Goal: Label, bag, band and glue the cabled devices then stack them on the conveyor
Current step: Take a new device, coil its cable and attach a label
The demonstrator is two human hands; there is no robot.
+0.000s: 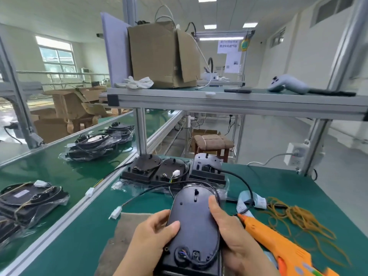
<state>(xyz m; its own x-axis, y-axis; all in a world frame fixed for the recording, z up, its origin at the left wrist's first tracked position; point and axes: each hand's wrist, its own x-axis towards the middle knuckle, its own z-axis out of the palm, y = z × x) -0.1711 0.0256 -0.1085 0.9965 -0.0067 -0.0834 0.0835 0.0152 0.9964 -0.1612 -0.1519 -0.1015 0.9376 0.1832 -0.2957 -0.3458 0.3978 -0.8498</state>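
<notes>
Cabled device (194, 216) held just above tabletop (79, 246), back face up. Left hand (153, 236) and right hand (235, 242) both keep a closed grip on its sides. Risks: trailing white connector (116, 213) may snag when lifted; glue gun (278, 242) nozzle lies beside the right hand, so a burn or smear is possible.

Black oval cabled device (194, 220), underside up

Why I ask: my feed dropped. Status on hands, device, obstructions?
Left hand, right hand both grip black oval plastic cabled device, unbagged. Orange glue gun lies close beside right hand. Bagged devices already on green conveyor, left.
</notes>
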